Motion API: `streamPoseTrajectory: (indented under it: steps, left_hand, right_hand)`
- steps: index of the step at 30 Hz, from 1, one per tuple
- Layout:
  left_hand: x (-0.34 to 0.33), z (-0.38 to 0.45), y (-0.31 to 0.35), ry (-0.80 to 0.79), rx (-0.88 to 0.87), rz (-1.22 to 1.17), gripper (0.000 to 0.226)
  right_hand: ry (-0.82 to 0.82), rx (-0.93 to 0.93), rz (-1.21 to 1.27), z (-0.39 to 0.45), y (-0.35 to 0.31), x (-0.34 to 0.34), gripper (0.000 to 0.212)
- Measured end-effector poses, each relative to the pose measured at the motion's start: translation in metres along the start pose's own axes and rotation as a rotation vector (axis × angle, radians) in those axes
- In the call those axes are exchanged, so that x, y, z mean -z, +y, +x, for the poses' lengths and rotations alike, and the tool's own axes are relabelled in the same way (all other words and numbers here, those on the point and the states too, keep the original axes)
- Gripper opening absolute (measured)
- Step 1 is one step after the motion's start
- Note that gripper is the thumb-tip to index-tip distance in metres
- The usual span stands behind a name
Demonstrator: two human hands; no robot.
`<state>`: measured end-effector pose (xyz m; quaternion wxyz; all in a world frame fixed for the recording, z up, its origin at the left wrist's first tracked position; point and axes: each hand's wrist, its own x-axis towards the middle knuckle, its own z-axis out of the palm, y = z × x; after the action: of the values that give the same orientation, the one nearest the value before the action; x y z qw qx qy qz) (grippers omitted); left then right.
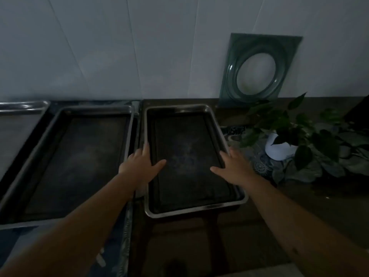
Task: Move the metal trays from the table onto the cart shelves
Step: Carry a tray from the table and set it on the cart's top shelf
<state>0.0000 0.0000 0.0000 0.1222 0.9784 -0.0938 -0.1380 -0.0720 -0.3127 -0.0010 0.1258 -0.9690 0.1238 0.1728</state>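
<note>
The room is dim, and a person stands at a dark table (pixel 259 212) with both arms reaching forward. Between the two hands lies a rectangular metal tray with a shiny rolled rim and a dark, stained floor (pixel 191 160); it sits flat on the table, its near short edge towards the person.

The left hand (pixel 140 163) rests at the tray's left long rim, fingers spread, the thumb angled inward over the tray floor and the fingertips lying along the rim. The right hand (pixel 232 165) mirrors it at the right long rim, fingers also spread, the thumb pointing inward over the floor. Neither hand appears to have closed on the rim; whether the fingers are hooked under it I cannot tell.

Just beyond the left hand's knuckles, on the outer side, lies a second, larger rectangular metal tray with a dark floor (pixel 75 162), also flat on the table, and farther out that way the corner of a third, paler metal tray (pixel 18 124) shows at the frame's edge. Outside the right hand stands a leafy green plant in a white pot (pixel 281 144).

No cart is in sight. By my judgement the task is at an early stage: at least three trays remain on the table, and this one is only about to be gripped.
</note>
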Motion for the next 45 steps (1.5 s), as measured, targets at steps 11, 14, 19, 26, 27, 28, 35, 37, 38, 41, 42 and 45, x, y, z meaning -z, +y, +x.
streamPoseTrajectory:
  steps: [11, 14, 19, 26, 27, 28, 35, 37, 38, 41, 42, 45]
  left_hand:
    - [-0.069, 0.129, 0.012, 0.017, 0.493, -0.434, 0.07]
    - [-0.081, 0.148, 0.007, 0.023, 0.592, -0.463, 0.066]
    - [-0.095, 0.162, -0.01, 0.044, 0.688, -0.706, 0.064]
    - [-0.102, 0.137, -0.008, 0.11, 0.818, -0.897, 0.058]
    - [-0.1, 0.132, -0.008, 0.116, 0.819, -0.923, 0.056]
    - [-0.097, 0.126, -0.007, 0.117, 0.819, -0.937, 0.053]
    - [-0.064, 0.083, -0.002, 0.152, 0.761, -0.931, 0.053]
    - [-0.05, 0.07, -0.004, 0.144, 0.751, -0.953, 0.049]
    - [-0.042, 0.062, -0.006, 0.139, 0.732, -0.956, 0.047]
    - [-0.025, 0.036, -0.011, 0.165, 0.623, -0.952, 0.032]
    - [-0.019, 0.028, -0.013, 0.179, 0.601, -0.947, 0.031]
    - [-0.011, 0.003, -0.019, 0.19, 0.596, -0.942, 0.042]
  right_hand:
    - [-0.128, -0.277, 0.598, 0.175, 0.083, -0.018, 0.072]
    - [-0.063, -0.26, 0.646, 0.205, 0.09, -0.031, 0.035]
    - [0.043, -0.318, 0.824, 0.223, 0.094, -0.049, 0.039]
    - [-0.037, -0.361, 1.048, 0.218, 0.103, -0.052, 0.032]
    - [-0.039, -0.366, 1.055, 0.214, 0.105, -0.05, 0.029]
    - [-0.027, -0.367, 1.055, 0.209, 0.106, -0.048, 0.027]
    - [0.04, -0.33, 1.085, 0.155, 0.093, -0.005, 0.03]
    - [0.025, -0.307, 1.072, 0.139, 0.088, 0.008, 0.029]
    - [0.038, -0.289, 1.041, 0.13, 0.086, 0.013, 0.032]
    - [0.121, -0.199, 0.925, 0.103, 0.075, 0.023, 0.031]
    - [0.141, -0.171, 0.906, 0.095, 0.07, 0.026, 0.029]
    - [0.152, -0.173, 0.959, 0.073, 0.06, 0.029, 0.031]
